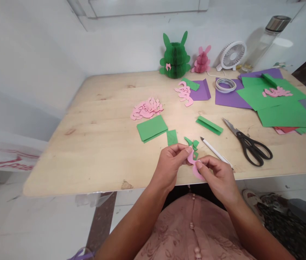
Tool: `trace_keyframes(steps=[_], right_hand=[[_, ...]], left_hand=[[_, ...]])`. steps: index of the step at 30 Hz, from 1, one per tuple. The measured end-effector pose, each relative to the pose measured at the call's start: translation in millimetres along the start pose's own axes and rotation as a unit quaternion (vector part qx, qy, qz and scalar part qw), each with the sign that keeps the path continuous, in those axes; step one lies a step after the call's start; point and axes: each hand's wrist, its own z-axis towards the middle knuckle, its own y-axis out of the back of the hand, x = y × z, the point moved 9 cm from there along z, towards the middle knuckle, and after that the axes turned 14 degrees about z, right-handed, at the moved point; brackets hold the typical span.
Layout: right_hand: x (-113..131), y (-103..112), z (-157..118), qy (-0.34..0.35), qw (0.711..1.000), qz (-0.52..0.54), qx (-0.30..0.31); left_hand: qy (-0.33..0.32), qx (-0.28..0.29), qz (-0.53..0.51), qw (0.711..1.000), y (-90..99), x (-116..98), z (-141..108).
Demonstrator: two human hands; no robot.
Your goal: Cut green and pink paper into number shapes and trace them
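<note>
A curved pink paper cutout (191, 157) is pinched between both hands near the table's front edge. My left hand (171, 162) grips its upper left part with thumb and forefinger. Its lower right part is in my right hand (217, 175), whose fingers partly cover it. Just beyond the fingertips lie small green paper scraps (195, 144). A folded green paper (152, 128) and a small green square (172, 137) rest beyond my left hand. Behind them is a pile of pink cutouts (147, 108). A white pen (215, 150) lies beside my right hand.
Black-handled scissors (250, 145) and a folded green strip (209, 125) lie to the right. Tape rolls (225, 85) and green sheets (285, 113) are farther back. Green (175, 59) and pink (202, 62) paper figures, a fan (233, 55) and a bottle (264, 45) stand by the wall.
</note>
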Motion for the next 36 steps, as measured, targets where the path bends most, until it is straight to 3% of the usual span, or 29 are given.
trace_keyframes(steps=[19,28,36], right_hand=[[3,-1,3,0.003,1.0,-0.003,0.002],[3,0,2,0.01,1.0,0.003,0.0],[6,-2,2,0.016,1.0,-0.011,0.008]], left_hand=[[0.003,0.002,-0.002,1.0,-0.7,-1,1],[0.03,0.016,0.009,0.999,3.0,13,-8],[0.03,0.009,0.022,0.999,2.9,13,-8]])
